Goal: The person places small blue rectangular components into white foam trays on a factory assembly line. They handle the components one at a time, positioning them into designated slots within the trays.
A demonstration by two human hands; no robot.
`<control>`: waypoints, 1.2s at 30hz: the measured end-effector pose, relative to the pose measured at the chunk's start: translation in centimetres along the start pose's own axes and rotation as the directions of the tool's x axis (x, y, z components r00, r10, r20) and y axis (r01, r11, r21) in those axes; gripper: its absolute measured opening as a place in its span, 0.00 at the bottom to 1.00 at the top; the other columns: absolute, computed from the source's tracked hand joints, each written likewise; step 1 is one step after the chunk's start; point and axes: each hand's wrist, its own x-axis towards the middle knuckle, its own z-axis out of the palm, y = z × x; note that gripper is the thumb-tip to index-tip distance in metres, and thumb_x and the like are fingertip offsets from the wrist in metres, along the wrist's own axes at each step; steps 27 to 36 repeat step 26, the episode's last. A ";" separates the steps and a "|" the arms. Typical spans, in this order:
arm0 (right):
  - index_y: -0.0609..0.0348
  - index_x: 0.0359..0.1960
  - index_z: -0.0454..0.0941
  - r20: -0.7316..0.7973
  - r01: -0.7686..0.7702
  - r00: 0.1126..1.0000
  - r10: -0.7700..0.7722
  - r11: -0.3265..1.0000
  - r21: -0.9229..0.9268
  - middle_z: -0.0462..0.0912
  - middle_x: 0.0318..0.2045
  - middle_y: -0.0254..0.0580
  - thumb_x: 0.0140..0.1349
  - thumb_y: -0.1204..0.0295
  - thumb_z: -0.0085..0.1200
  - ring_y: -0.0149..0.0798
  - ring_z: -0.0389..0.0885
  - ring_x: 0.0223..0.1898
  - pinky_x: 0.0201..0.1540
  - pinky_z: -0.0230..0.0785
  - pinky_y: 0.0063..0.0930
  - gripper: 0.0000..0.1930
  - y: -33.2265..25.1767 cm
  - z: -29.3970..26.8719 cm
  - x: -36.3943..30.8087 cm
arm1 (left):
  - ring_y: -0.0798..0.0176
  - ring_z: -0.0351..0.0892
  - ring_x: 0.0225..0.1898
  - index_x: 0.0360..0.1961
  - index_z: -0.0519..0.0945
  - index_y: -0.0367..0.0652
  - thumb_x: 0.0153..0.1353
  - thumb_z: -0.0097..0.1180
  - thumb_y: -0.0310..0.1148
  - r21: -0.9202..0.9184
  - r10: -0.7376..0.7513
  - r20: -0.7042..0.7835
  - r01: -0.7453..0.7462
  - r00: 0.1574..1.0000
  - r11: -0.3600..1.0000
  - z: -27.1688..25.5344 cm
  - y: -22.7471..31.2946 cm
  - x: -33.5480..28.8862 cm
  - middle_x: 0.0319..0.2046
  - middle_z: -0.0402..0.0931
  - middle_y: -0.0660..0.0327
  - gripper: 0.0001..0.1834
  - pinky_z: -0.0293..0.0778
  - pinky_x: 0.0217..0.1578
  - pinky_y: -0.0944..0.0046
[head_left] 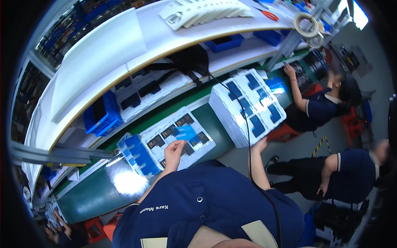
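My left hand [173, 153] is over a white tray [210, 145] on the green bench, with thumb and fingers pinched together. At its fingertips is a strip of translucent blue film [186, 133], which lies over the tray's dark flat parts [155, 141]. My right hand [259, 146] grips the near corner of a tall stack of white trays [225, 118]; its fingertips are partly hidden there. In the stack's top tray are several dark blue flat parts [257, 125]. Left of the first tray, shiny blue film pieces [142, 159] lie in a pile.
A black cable [249, 159] hangs across the tray stack. Behind the bench, a shelf [165, 45] carries white sheets, red-handled scissors [269, 15] and tape rolls [306, 25]. A blue bin [102, 115] stands beneath it. People sit and stand to the right.
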 end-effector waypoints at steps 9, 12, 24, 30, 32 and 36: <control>0.56 0.60 0.63 0.767 -0.093 0.100 0.633 0.774 -0.627 0.76 0.43 0.37 0.59 0.69 0.57 0.28 0.73 0.43 0.44 0.66 0.26 0.28 0.3 6.9 -16.1 | 0.65 0.79 0.41 0.61 0.62 0.38 0.59 0.49 0.17 -0.029 0.072 -0.012 -0.072 0.997 0.997 -2.2 0.8 -1.9 0.41 0.77 0.53 0.27 0.73 0.43 0.71; 0.57 0.64 0.54 0.797 -0.072 -0.169 0.580 0.799 -0.596 0.76 0.41 0.37 0.58 0.77 0.55 0.27 0.74 0.38 0.43 0.67 0.22 0.33 -0.6 12.1 -19.6 | 0.63 0.80 0.42 0.64 0.58 0.41 0.58 0.48 0.16 -0.001 0.045 -0.045 -0.045 0.998 0.999 -3.6 1.0 -3.1 0.41 0.76 0.53 0.31 0.74 0.43 0.70; 0.63 0.52 0.69 0.666 -0.045 -0.470 0.579 0.738 -0.673 0.80 0.37 0.37 0.54 0.83 0.56 0.25 0.76 0.40 0.46 0.67 0.17 0.22 2.4 16.9 -26.6 | 0.65 0.78 0.43 0.61 0.58 0.37 0.56 0.56 0.18 -0.066 0.044 -0.328 -0.070 0.944 0.995 -8.4 -1.7 -8.2 0.43 0.77 0.50 0.32 0.73 0.45 0.70; 0.63 0.54 0.68 0.643 0.060 -0.443 0.625 0.736 -0.674 0.81 0.39 0.41 0.55 0.83 0.56 0.28 0.77 0.43 0.50 0.67 0.20 0.23 2.8 16.9 -27.0 | 0.63 0.79 0.43 0.62 0.56 0.39 0.56 0.55 0.18 0.008 0.013 -0.306 -0.011 0.952 1.000 -9.1 -2.4 -8.6 0.44 0.77 0.49 0.34 0.71 0.48 0.68; 0.63 0.54 0.68 0.643 0.060 -0.443 0.625 0.736 -0.674 0.81 0.39 0.41 0.55 0.83 0.56 0.28 0.77 0.43 0.50 0.67 0.20 0.23 2.8 16.9 -27.0 | 0.63 0.79 0.43 0.62 0.56 0.39 0.56 0.55 0.18 0.008 0.013 -0.306 -0.011 0.952 1.000 -9.1 -2.4 -8.6 0.44 0.77 0.49 0.34 0.71 0.48 0.68; 0.63 0.54 0.68 0.643 0.060 -0.443 0.625 0.736 -0.674 0.81 0.39 0.41 0.55 0.83 0.56 0.28 0.77 0.43 0.50 0.67 0.20 0.23 2.8 16.9 -27.0 | 0.63 0.79 0.43 0.62 0.56 0.39 0.56 0.55 0.18 0.008 0.013 -0.306 -0.011 0.952 1.000 -9.1 -2.4 -8.6 0.44 0.77 0.49 0.34 0.71 0.48 0.68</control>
